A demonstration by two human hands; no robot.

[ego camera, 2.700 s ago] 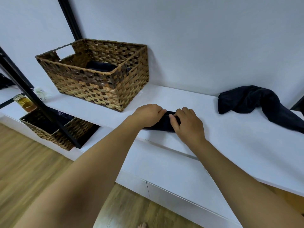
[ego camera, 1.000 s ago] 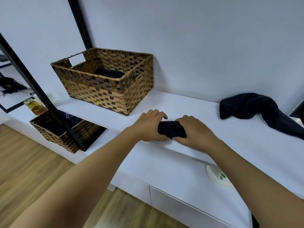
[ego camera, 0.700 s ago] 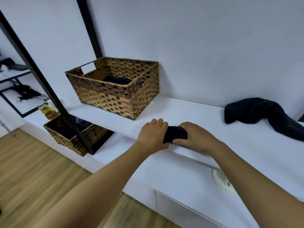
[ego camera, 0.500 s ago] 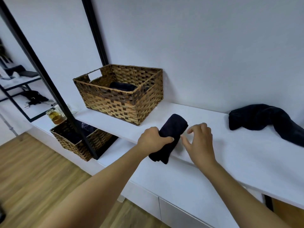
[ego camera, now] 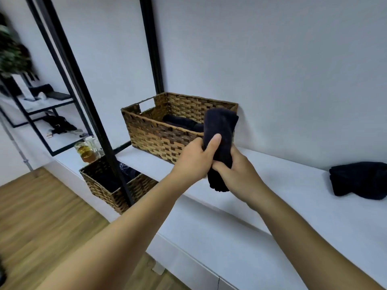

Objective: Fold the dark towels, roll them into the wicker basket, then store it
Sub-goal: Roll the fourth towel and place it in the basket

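Gripping the rolled towel (ego camera: 219,139) upright with both the left hand (ego camera: 196,159) and right hand (ego camera: 236,172), fingers curled round to stop it unrolling, the person is carrying it just in front of the wicker basket (ego camera: 159,135).

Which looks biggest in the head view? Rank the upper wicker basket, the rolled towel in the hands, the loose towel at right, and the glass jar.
1. Upper wicker basket.
2. Rolled towel and loose towel: they look alike; the held one is nearer the camera and the loose one is cut by the frame edge, so unranked.
3. Glass jar.
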